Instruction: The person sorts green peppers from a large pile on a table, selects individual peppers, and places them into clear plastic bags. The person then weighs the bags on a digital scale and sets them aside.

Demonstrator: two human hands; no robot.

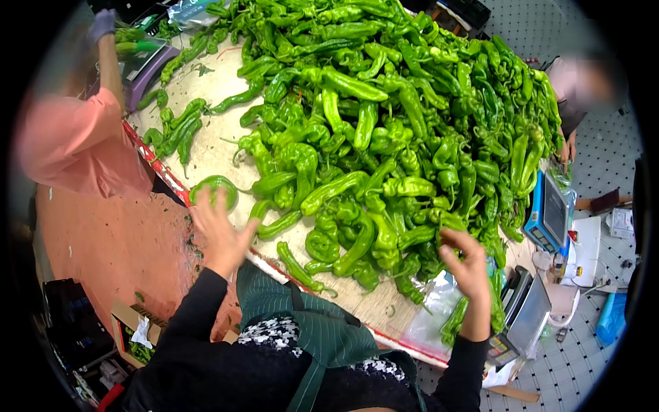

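Pale tiles with small dark marks cover the floor (600, 168) on the right, and reddish flooring (113, 240) spreads on the left. Between them stands a broad pale worktop (223, 141) with a red-and-white edge, much of it covered by a heaped pile of long green peppers (405, 137). A co-worker in a salmon top (86, 144) stands at its left side; another person in pale pink (571, 86) is at the right side, one hand low beside the pile. Near the right edge sit a blue-sided scale (547, 213) and, closer, a dark grey scale (528, 317). An open cardboard box (125, 317) rests at lower left. The wearer's left grip (223, 233) is open, its fingers spread over a curled pepper (221, 181) at the worktop's left edge; contact cannot be judged. The right grip (468, 264) is open too, fingers bent and parted at the pile's near right border; whether they touch peppers is unclear. Just left of that wrist lie a clear plastic bag (438, 302) and a slim pepper (454, 321).
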